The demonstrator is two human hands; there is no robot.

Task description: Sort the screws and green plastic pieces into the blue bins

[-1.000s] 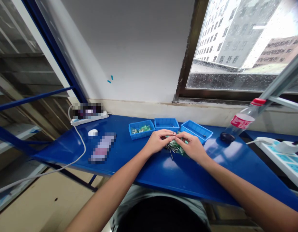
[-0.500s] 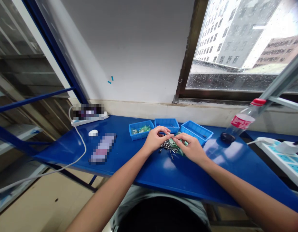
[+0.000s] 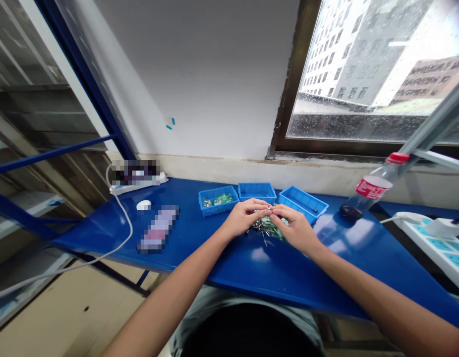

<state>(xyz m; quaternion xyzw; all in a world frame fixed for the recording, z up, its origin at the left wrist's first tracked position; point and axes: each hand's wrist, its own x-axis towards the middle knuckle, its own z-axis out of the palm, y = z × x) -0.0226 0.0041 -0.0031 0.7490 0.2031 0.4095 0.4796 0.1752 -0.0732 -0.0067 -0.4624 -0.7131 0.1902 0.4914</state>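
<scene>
At the centre of the frame, the left hand [image 3: 245, 217] and right hand [image 3: 293, 227] meet fingertip to fingertip, pinching a small pale part [image 3: 268, 207]; its exact form is too small to determine. Directly beneath, a pile of metal and green pieces [image 3: 265, 229] lies on the blue table [image 3: 200, 238]. Three blue trays stand behind the hands; the leftmost tray [image 3: 213, 210] contains green pieces.

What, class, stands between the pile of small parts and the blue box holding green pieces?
The left hand stands between the pile and the box in this view; its height above the table is unclear. Nothing else visible does.
</scene>
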